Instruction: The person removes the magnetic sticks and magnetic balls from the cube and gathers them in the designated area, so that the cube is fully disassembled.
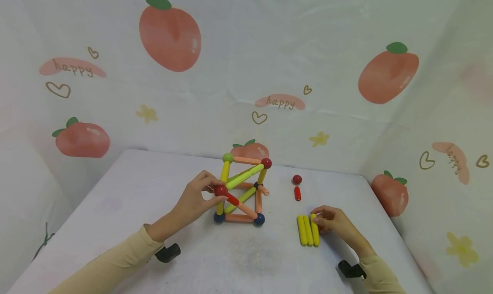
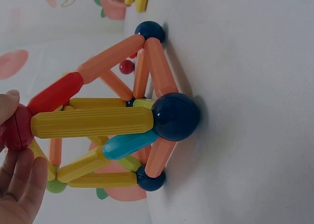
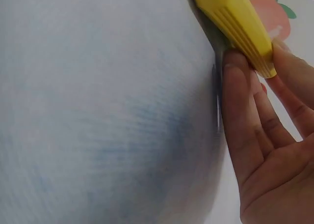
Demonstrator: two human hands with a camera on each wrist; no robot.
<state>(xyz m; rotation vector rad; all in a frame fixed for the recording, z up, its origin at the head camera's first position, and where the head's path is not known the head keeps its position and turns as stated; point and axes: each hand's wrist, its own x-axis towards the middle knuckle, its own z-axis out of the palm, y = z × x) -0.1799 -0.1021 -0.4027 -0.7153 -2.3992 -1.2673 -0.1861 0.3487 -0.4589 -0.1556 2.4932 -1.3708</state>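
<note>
My left hand (image 1: 196,195) pinches a red ball (image 1: 221,191) between thumb and fingers at the near upper left corner of a ball-and-rod frame. The frame has dark blue balls (image 2: 176,117) at its base and yellow, orange, red and blue rods between them. A yellow upright rod (image 2: 93,122) joins the pinched ball to a blue one below. To the right, my right hand (image 1: 335,222) grips the far end of the rightmost yellow rod (image 1: 315,230), thumb on one side and fingers on the other. Two more yellow rods (image 1: 305,230) lie beside it on the table.
A loose red ball (image 1: 297,179) and a short red rod (image 1: 298,194) lie behind the yellow rods. The white table (image 1: 185,268) meets a fruit-patterned cloth (image 1: 215,97) at the back. Black wrist devices (image 1: 167,253) sit below both hands.
</note>
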